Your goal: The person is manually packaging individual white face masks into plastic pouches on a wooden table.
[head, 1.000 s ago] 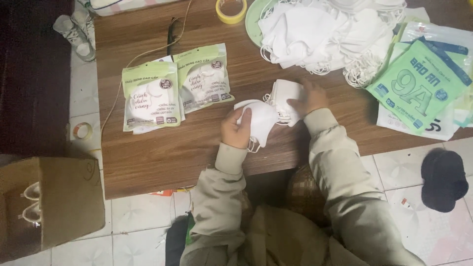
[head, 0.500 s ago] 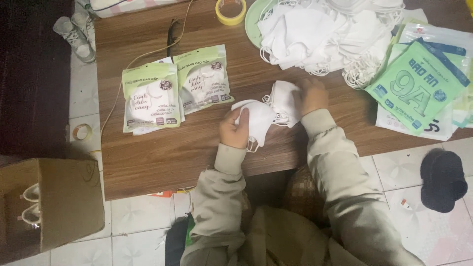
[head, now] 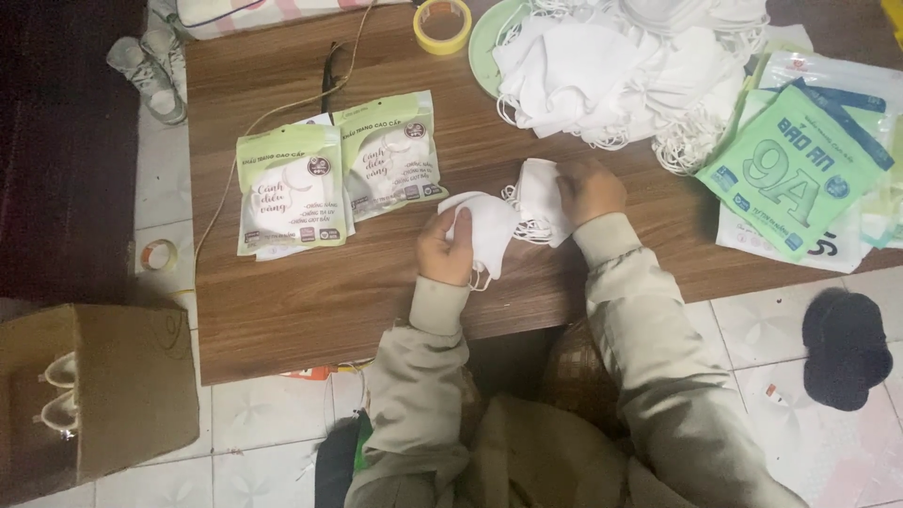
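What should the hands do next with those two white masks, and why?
Probably lay the white mask in the left hand flat onto the other mask under the right hand. The two already overlap at their edges on the wooden table, and filled packets lie just to the left.

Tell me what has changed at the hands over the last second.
Little changed: the left hand still grips one white mask, and the right hand has slid slightly left onto the other mask. The mask pile and the green packets stayed put.
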